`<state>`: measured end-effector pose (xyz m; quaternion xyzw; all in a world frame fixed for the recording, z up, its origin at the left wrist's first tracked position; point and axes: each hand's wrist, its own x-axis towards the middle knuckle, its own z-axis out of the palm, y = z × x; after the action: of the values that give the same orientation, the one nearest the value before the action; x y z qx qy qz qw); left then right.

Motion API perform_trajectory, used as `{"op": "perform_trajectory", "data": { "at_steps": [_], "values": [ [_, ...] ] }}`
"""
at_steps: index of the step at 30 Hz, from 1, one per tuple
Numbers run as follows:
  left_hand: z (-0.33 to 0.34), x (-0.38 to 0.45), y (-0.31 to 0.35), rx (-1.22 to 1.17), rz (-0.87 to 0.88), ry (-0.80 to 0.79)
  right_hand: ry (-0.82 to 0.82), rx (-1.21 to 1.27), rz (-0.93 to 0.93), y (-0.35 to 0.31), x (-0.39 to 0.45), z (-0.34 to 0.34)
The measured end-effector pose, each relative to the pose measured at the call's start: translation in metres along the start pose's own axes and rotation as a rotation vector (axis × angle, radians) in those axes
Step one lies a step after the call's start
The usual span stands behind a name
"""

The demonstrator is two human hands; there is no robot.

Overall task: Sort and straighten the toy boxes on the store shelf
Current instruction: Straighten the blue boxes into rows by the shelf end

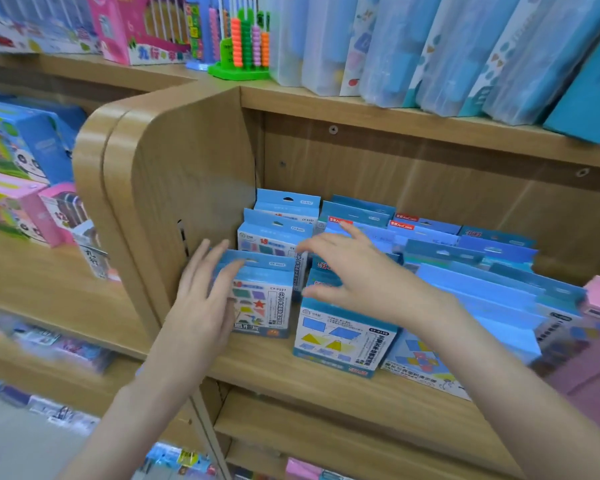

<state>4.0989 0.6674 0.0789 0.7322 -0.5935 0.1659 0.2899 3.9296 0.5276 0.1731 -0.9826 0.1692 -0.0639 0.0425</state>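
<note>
Wooden store shelf (pixel 291 368) | front-left toy box (pixel 260 299) upright by side panel | left hand (pixel 201 299) flat against it, fingers straight | right hand (pixel 354 271) spread, loosely over neighbouring box (pixel 340 337) | cartons likely light, crushable: hold by sides.

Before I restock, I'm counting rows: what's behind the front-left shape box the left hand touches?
Behind the front-left shape box stand two more matching blue boxes, one behind another. Their lower fronts are covered.
</note>
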Motion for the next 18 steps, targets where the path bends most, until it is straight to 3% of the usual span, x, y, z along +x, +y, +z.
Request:
{"op": "perform_trajectory", "data": {
  "at_steps": [6,12,18],
  "values": [
    [-0.001,-0.052,0.000,-0.047,-0.077,-0.074,-0.106,-0.014,-0.006,-0.015,0.043,0.030],
    [-0.015,-0.065,-0.001,-0.108,-0.178,-0.031,0.007,-0.112,0.025,-0.026,0.033,0.041],
    [-0.005,-0.059,0.004,-0.089,-0.086,0.022,-0.044,0.013,0.054,-0.039,0.017,0.038]
  ]
}}
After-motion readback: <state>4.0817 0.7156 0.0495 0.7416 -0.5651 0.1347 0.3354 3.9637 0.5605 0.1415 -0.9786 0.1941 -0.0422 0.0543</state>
